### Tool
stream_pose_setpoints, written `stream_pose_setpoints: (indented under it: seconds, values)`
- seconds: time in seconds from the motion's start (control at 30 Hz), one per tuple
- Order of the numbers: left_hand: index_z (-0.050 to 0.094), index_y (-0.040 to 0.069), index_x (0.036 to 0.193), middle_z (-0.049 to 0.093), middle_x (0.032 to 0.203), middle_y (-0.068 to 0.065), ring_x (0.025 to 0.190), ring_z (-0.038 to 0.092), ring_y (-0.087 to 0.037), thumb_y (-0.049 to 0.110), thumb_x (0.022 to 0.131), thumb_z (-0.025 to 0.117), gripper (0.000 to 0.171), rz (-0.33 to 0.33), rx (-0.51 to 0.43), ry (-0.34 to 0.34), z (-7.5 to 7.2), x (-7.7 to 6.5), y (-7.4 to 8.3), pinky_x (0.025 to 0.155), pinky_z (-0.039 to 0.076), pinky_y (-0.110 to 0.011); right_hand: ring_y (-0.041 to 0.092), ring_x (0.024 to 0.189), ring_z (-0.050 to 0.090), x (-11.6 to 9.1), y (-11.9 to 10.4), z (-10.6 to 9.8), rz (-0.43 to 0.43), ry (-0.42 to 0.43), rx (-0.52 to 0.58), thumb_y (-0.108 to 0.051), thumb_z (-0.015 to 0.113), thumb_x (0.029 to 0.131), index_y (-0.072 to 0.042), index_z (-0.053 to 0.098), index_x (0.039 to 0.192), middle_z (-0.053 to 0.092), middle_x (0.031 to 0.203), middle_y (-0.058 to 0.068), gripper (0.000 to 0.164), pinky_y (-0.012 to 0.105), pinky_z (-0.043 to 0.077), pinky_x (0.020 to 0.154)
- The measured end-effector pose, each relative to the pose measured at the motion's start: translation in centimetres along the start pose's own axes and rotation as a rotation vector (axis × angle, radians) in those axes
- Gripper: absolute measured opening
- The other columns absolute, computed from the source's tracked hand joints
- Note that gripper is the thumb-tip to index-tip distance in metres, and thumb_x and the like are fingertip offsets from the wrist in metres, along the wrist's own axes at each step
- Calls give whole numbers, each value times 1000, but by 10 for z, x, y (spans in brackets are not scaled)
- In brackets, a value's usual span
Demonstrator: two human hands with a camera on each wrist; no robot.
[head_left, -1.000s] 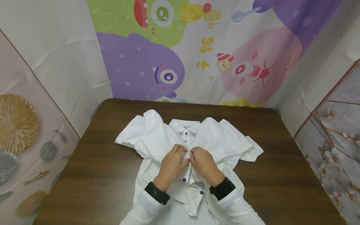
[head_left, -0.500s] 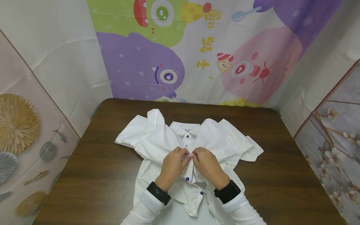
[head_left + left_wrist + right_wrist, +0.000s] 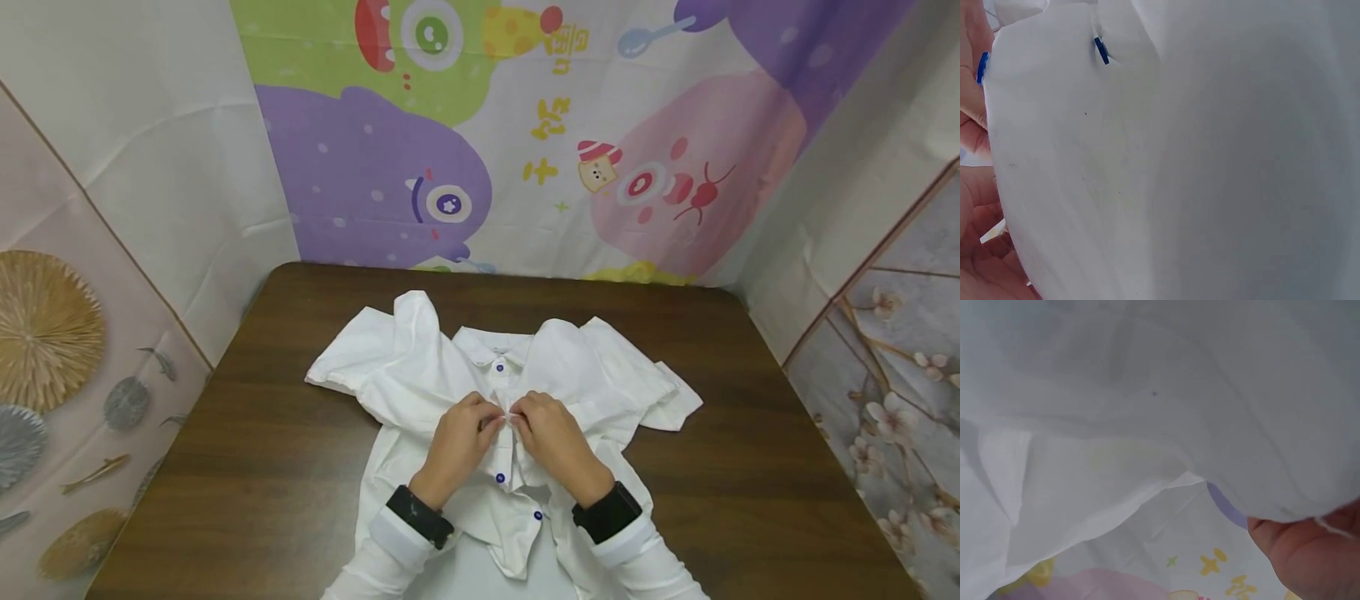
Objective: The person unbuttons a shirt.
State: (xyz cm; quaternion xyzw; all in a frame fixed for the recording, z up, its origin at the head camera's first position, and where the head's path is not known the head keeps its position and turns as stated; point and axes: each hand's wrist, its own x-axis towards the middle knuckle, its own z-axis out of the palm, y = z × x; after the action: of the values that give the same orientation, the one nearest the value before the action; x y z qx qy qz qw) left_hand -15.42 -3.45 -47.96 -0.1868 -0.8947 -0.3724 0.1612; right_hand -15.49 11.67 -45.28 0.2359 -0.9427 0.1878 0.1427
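A white short-sleeved shirt [image 3: 420, 375] lies front up, its collar [image 3: 495, 342] away from me. Blue buttons run down the front: a collar button [image 3: 500, 367], a lower button [image 3: 500, 477] and another button [image 3: 537, 516] near the hem. Midway down the placket, my left hand [image 3: 459, 446] pinches the fabric between thumb and fingers. Close beside it, my right hand [image 3: 553, 437] pinches the facing edge. Whatever lies between the fingertips is hidden. Cloth fills most of both wrist views; two blue buttons, one a button [image 3: 1102, 50] on edge, show in the left wrist view.
Beneath the shirt is a dark brown wooden table [image 3: 262, 483]. Behind its far edge hangs a cartoon-printed curtain [image 3: 525, 225]. Patterned panels stand at the left and right sides. A black band [image 3: 420, 515] circles each wrist.
The right hand and wrist have shifted slightly right, and the left hand a little too. The collar button has slid slightly toward me, the lower button to the right. Both hands still pinch the placket.
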Motion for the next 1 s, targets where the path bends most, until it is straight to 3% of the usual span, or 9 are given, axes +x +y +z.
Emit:
stream_pose_setpoints:
  seconds: [0.2, 0.37, 0.5, 0.67, 1.0]
  values:
    - [71, 7, 81, 57, 75, -1, 63, 51, -9, 10, 82, 69, 4, 13, -51, -27, -1, 2, -3, 58, 41, -20, 19, 70, 57, 0, 3, 0, -57, 40, -8, -3, 70, 78, -6, 66, 78, 61, 73, 1, 4, 33, 45, 64]
    - [71, 7, 82, 57, 76, 0, 64, 51, -9, 9, 82, 68, 4, 2, -92, -35, -1, 2, -5, 59, 42, -20, 20, 74, 58, 1, 3, 0, -48, 23, 32, -4, 68, 80, -5, 65, 80, 62, 76, 2, 3, 33, 45, 66]
    - [72, 5, 84, 59, 77, -2, 65, 52, -10, 8, 82, 68, 5, -22, -139, -25, -1, 1, -5, 59, 42, -20, 21, 75, 59, 1, 3, 2, 35, -20, 118, -6, 64, 84, -1, 64, 82, 62, 78, 5, 5, 34, 47, 69]
    - [72, 4, 85, 58, 74, -1, 63, 49, -9, 8, 82, 68, 6, -66, -189, -4, 0, 0, -5, 58, 41, -19, 15, 66, 52, 2, 4, 6, 164, -75, 217, -8, 60, 86, 0, 62, 87, 57, 73, 4, 9, 29, 45, 63]
    - [72, 4, 86, 58, 75, -2, 63, 50, -9, 8, 82, 68, 7, -77, -226, 2, 1, -4, -6, 57, 42, -18, 10, 63, 49, 0, 14, 9, 215, -108, 348, -12, 60, 88, -3, 63, 84, 55, 68, 0, 10, 24, 42, 60]
